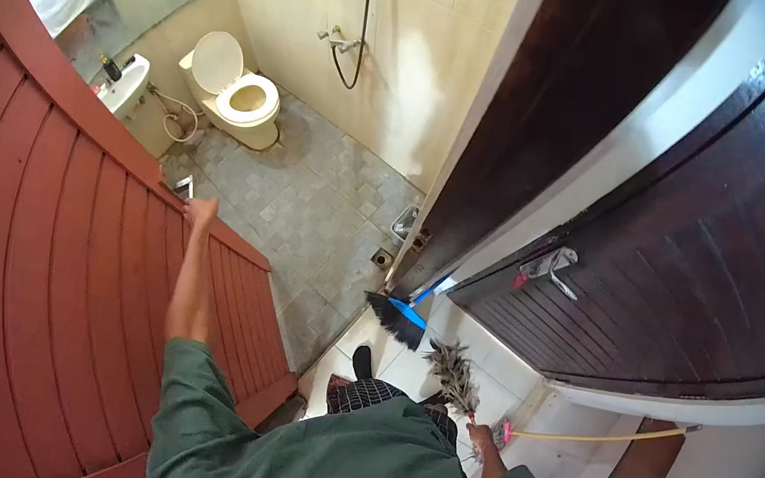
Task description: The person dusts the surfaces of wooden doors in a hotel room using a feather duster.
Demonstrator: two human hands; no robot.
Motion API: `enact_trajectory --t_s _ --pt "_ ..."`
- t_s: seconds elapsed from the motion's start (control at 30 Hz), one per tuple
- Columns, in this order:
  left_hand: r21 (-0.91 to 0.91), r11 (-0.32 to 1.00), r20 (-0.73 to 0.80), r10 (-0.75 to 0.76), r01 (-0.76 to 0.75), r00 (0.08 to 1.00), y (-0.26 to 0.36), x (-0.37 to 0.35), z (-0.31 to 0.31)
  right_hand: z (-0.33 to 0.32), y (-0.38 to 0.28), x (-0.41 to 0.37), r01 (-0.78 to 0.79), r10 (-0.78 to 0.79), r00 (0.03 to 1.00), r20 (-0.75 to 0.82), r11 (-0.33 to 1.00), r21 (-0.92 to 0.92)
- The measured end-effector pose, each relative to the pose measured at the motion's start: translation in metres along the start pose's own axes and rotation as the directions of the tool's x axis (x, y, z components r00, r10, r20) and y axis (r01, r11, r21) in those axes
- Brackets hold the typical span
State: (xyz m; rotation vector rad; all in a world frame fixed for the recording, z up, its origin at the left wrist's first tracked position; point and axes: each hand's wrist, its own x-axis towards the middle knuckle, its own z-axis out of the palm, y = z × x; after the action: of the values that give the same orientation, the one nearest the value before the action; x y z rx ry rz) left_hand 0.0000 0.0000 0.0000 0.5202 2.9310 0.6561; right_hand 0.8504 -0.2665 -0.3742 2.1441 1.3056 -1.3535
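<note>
My left hand [201, 209] is stretched out to the edge of a red slatted door [97, 226]. It is closed at the silver door handle [186, 184], though its fingers are partly hidden. Down by my right side, my right hand [482, 438] grips the red handle of a feather duster [453, 373], whose grey-brown feathers point forward over the white floor tiles. Ahead of the duster, a broom [402, 319] with black bristles and a blue head leans at the door frame.
Beyond the red door lies a bathroom with a grey tiled floor [297, 216], a toilet [246, 103], a sink [128, 87] and a shower tap [338, 40]. A dark wooden door [670, 233] stands on the right. A yellow stick [595, 436] with a pink end is near my right hand.
</note>
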Motion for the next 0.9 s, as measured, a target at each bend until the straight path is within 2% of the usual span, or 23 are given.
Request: enact_trajectory --t_s 0.03,0.07,0.1,0.13,0.17,0.2,0.23,0.3,0.33,0.43,0.47,0.57,0.6,0.7,0.77,0.8,0.83,0.9 --pt "0.010 1.000 -0.031 0.019 -0.019 0.999 0.006 -0.007 0.001 0.001 -0.012 -0.013 -0.032 0.029 0.999 0.028 0.996 0.086" --pt "0.021 0.999 -0.059 0.037 -0.036 0.998 0.008 -0.010 0.003 -0.004 -0.032 -0.032 0.037 -0.037 0.999 0.001 0.998 0.057" --pt "-0.084 0.993 -0.001 0.077 -0.077 0.997 0.025 -0.043 0.039 -0.050 -0.008 -0.007 0.016 -0.012 0.997 -0.082 0.999 0.044" --pt "-0.098 0.986 0.003 0.134 -0.134 0.991 0.025 -0.033 0.023 -0.034 -0.035 -0.023 0.031 -0.028 0.999 -0.033 0.994 0.103" --pt "-0.104 0.979 0.026 0.180 -0.177 0.983 0.013 -0.033 0.012 -0.011 -0.038 -0.041 0.066 -0.061 0.996 -0.058 0.994 0.090" --pt "-0.122 0.957 -0.035 0.260 -0.262 0.965 0.002 -0.024 0.032 -0.016 -0.040 -0.047 0.087 -0.082 0.995 -0.057 0.991 0.103" --pt "-0.146 0.939 -0.021 0.312 -0.312 0.950 -0.002 -0.026 0.035 -0.017 -0.045 -0.059 0.109 -0.103 0.991 -0.091 0.992 0.064" --pt "-0.217 0.890 0.001 0.410 -0.400 0.912 -0.001 -0.036 0.045 -0.039 -0.056 -0.088 0.027 -0.022 0.999 -0.035 0.990 0.139" --pt "-0.250 0.858 -0.026 0.458 -0.449 0.889 0.013 -0.066 0.028 -0.042 -0.054 -0.094 0.034 -0.027 0.998 -0.052 0.990 0.138" --pt "-0.311 0.814 0.206 0.562 -0.491 0.801 0.032 -0.073 0.006 -0.042 -0.049 -0.107 0.079 -0.065 0.993 -0.099 0.986 0.144" --pt "-0.478 0.735 0.191 0.621 -0.481 0.760 0.022 -0.049 0.031 -0.044 -0.049 -0.117 0.100 -0.082 0.989 -0.123 0.984 0.148" --pt "-0.433 0.697 0.149 0.681 -0.572 0.717 0.035 -0.081 0.025 -0.040 -0.023 -0.134 0.217 -0.185 0.958 -0.219 0.967 0.130" --pt "-0.535 0.729 0.340 0.648 -0.426 0.682 0.035 -0.067 0.036 -0.046 -0.028 -0.160 0.271 -0.224 0.935 -0.274 0.951 0.146" --pt "-0.496 0.786 0.361 0.574 -0.370 0.735 0.051 -0.094 0.042 -0.061 -0.015 -0.209 0.357 -0.255 0.878 -0.406 0.912 0.200" --pt "-0.479 0.715 0.288 0.676 -0.509 0.678 0.045 -0.086 0.074 -0.072 -0.008 -0.231 0.369 -0.244 0.855 -0.457 0.906 0.207" --pt "-0.465 0.674 0.250 0.722 -0.574 0.645 0.044 -0.087 0.081 -0.078 -0.007 -0.234 0.320 -0.234 0.881 -0.410 0.935 0.154" --pt "-0.380 0.673 0.196 0.729 -0.634 0.656 0.046 -0.104 0.070 -0.082 -0.013 -0.237 0.527 -0.388 0.780 -0.491 0.830 0.181" --pt "-0.193 0.665 0.074 0.743 -0.721 0.665 0.060 -0.166 0.029 -0.092 -0.048 -0.230 0.857 -0.606 0.466 -0.645 0.491 0.157"
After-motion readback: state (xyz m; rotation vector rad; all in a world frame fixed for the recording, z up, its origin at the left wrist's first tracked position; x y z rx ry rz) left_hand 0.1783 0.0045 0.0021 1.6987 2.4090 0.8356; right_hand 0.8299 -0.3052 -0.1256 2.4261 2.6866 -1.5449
